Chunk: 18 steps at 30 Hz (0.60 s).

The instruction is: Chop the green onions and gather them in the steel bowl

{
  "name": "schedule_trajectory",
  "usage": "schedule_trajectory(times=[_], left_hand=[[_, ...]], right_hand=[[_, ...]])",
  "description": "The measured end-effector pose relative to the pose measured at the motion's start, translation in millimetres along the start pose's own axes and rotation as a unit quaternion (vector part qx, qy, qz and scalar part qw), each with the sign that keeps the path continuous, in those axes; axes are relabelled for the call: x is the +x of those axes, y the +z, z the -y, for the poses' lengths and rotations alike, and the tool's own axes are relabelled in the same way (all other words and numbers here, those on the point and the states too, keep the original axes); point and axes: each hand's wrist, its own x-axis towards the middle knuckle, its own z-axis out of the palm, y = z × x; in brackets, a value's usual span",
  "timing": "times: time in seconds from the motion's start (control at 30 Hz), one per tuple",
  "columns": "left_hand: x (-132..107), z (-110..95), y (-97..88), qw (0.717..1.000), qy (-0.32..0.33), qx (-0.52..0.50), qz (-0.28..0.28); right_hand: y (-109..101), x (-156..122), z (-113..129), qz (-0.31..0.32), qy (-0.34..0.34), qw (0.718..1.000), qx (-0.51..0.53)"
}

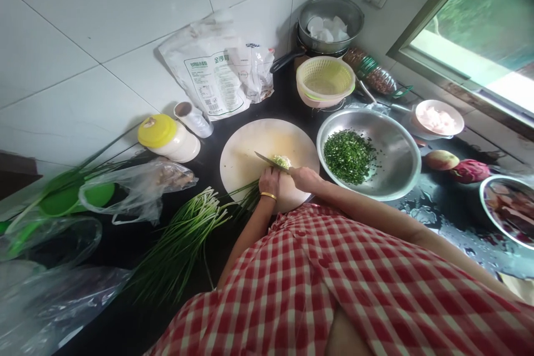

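On a round cutting board (242,147), my right hand (306,179) grips a kitchen knife (267,159), its blade pointing left across the board. My left hand (269,181) presses down a bunch of green chives (249,196) just on the near side of the blade. A small heap of chopped pale chive pieces (281,161) lies against the far side of the knife. More uncut chives (183,239) are piled on the counter to the left. Right of the board, a steel bowl (398,158) holds chopped greens (350,156).
Behind the board stand a flour bag (208,78), a yellow-lidded jar (175,142) and a yellow strainer basket (325,80). Plastic bags (133,189) lie at left. A bowl of pale pieces (437,119), a dragon fruit (470,171) and a pot (507,208) are at right, on wet counter.
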Motion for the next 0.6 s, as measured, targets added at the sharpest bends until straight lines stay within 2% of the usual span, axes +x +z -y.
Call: schedule_trajectory(times=[0.1, 0.27, 0.43, 0.6], left_hand=[[-1, -2, -7.4, 0.999, 0.012, 0.024, 0.025], [-13, 9, -16.2, 0.998, 0.039, 0.031, 0.038], [-17, 18, -2.1, 0.998, 0.059, -0.016, 0.008], [-17, 17, 6.8, 0.997, 0.058, -0.048, -0.030]], right_hand=[[3, -2, 2, -0.006, -0.004, 1.000, 0.000], [7, -3, 4, -0.014, -0.007, 1.000, 0.006], [7, -3, 7, -0.011, -0.002, 1.000, 0.013], [2, -11, 11, -0.010, 0.005, 1.000, 0.020]])
